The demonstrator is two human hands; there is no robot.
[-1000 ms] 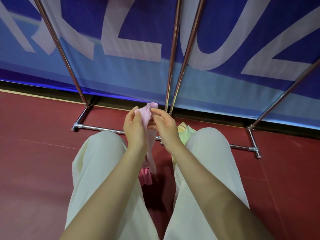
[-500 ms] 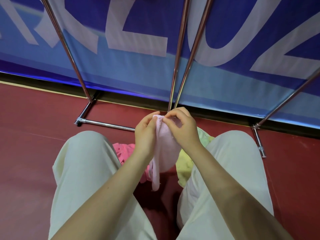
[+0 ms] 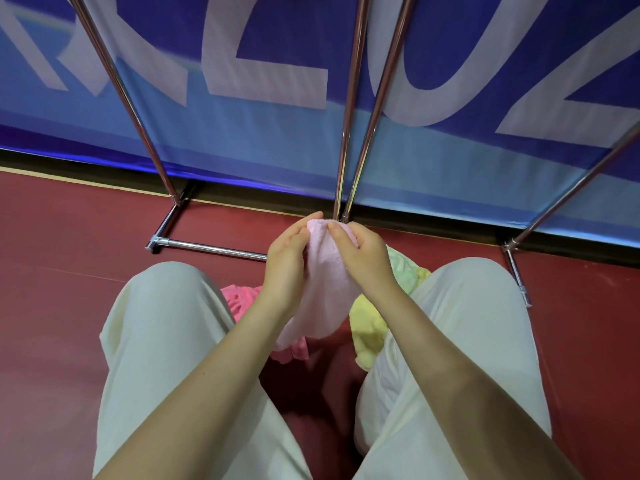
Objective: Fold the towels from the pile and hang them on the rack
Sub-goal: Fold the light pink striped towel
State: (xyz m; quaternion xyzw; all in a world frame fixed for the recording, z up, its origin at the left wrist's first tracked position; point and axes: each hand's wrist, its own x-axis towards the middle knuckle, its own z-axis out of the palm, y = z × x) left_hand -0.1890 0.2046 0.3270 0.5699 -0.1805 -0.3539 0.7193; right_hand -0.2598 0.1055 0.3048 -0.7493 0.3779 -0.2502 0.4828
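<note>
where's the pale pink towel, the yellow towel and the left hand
pale pink towel [image 3: 323,285], head view, on its hanging middle
yellow towel [image 3: 369,320], head view, on its bunched lower part
left hand [image 3: 287,261], head view, on its back

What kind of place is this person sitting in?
Probably an indoor hall or event space, not a home. A big blue banner with large white letters runs along the edge of a dark red floor, and a chrome rack stands before it.

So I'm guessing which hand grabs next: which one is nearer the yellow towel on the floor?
Right. The right hand is just above the yellow towel; the left hand is farther, across the pale pink towel both hold.
</note>
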